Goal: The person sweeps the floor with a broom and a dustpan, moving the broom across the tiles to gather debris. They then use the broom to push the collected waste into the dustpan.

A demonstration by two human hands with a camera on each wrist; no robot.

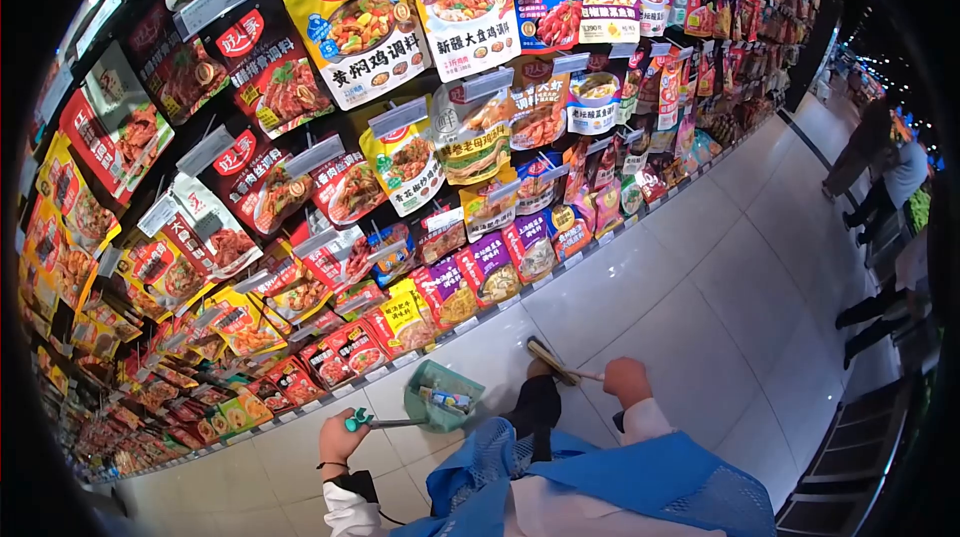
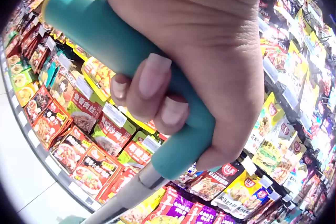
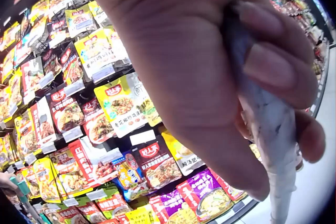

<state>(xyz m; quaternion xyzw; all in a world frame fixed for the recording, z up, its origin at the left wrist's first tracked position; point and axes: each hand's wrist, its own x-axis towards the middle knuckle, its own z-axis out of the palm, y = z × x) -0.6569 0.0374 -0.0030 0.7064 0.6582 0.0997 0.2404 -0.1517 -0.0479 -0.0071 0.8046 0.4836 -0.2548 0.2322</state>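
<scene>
In the head view my left hand (image 1: pixel 345 437) grips the teal handle (image 2: pixel 100 35) of a long-handled dustpan. The dustpan's translucent green pan (image 1: pixel 448 376) is over the tiles near the shelf foot, with small colourful litter (image 1: pixel 446 400) in it. My fingers curl round the handle's angled grip in the left wrist view, above a grey metal pole (image 2: pixel 128 198). On the other side, my right hand (image 1: pixel 627 381) holds a worn whitish broom stick (image 3: pixel 268 119). The broom's narrow tan head (image 1: pixel 551 361) is by my dark shoe and trouser leg.
A tall shelf wall with several rows of hanging seasoning packets (image 1: pixel 355 22) runs along the left and front. Its lowest edge borders the pale tiled floor (image 1: pixel 690 267). People in dark trousers (image 1: pixel 872 207) stand at the right, near a dark slatted rack (image 1: pixel 845 467).
</scene>
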